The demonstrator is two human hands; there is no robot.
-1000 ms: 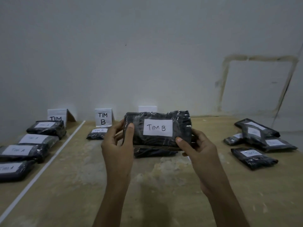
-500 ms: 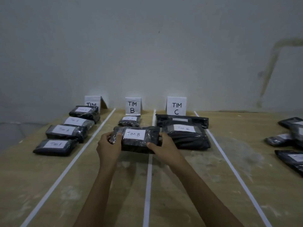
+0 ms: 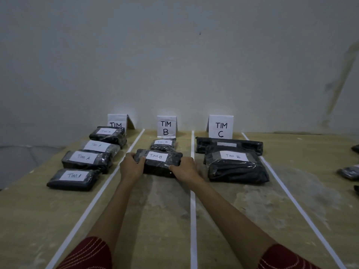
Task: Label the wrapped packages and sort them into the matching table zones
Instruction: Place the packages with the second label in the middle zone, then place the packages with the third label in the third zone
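Observation:
A black wrapped package labelled TIM B (image 3: 159, 161) lies in the middle zone of the wooden table (image 3: 159, 210). My left hand (image 3: 131, 167) grips its left end and my right hand (image 3: 184, 170) grips its right front corner. Behind it sits a smaller TIM B package (image 3: 163, 144), in front of the TIM B sign (image 3: 166, 126). The left zone, under the TIM A sign (image 3: 117, 121), holds several TIM A packages (image 3: 85, 161). In the TIM C zone, by the TIM C sign (image 3: 221, 126), lie two larger packages (image 3: 236, 166).
White tape lines (image 3: 192, 210) divide the table into zones. More black packages (image 3: 349, 171) lie at the far right edge of view. A plain wall stands right behind the signs. The table's left edge drops to a grey floor.
The package went from held up in front of me to down on the table in the TIM B zone, both hands still on it. My view swung left to the zones.

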